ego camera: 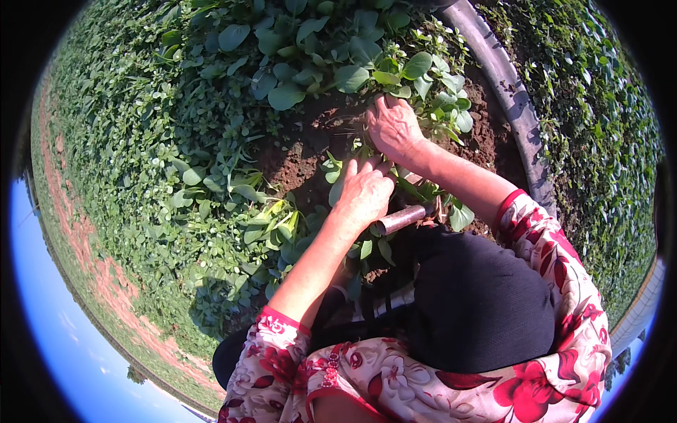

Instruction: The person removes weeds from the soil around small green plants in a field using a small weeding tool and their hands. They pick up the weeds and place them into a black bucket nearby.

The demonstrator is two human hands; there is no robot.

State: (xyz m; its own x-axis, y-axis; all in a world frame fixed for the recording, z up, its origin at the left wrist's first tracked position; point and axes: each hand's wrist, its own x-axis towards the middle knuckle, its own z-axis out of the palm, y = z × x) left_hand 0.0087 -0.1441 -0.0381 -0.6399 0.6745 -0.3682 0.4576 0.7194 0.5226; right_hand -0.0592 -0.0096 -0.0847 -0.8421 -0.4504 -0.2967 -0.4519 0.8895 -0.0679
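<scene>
My left hand (364,193) is low among pulled leafy green plants, its fingers pointing away from me over their leaves; what lies beneath the palm is hidden. Farther forward and to the right, my right hand (390,124) reaches down at the base of a broad-leaved green plant (418,66), its fingertips partly hidden by leaves. Whether either hand grips a stem cannot be seen. Just right of my left hand, a short metal tube (404,219) lies near my knee. Reddish-brown soil (299,166) shows ahead of my left hand.
A grey hose or flat pipe (510,92) curves along the right side. Dense low weeds (143,137) cover the ground at left, with broad-leaved plants (285,79) ahead. A cluster of yellowish-green leaves (277,217) lies left of my left hand. My dark-clothed knee (481,301) is close below.
</scene>
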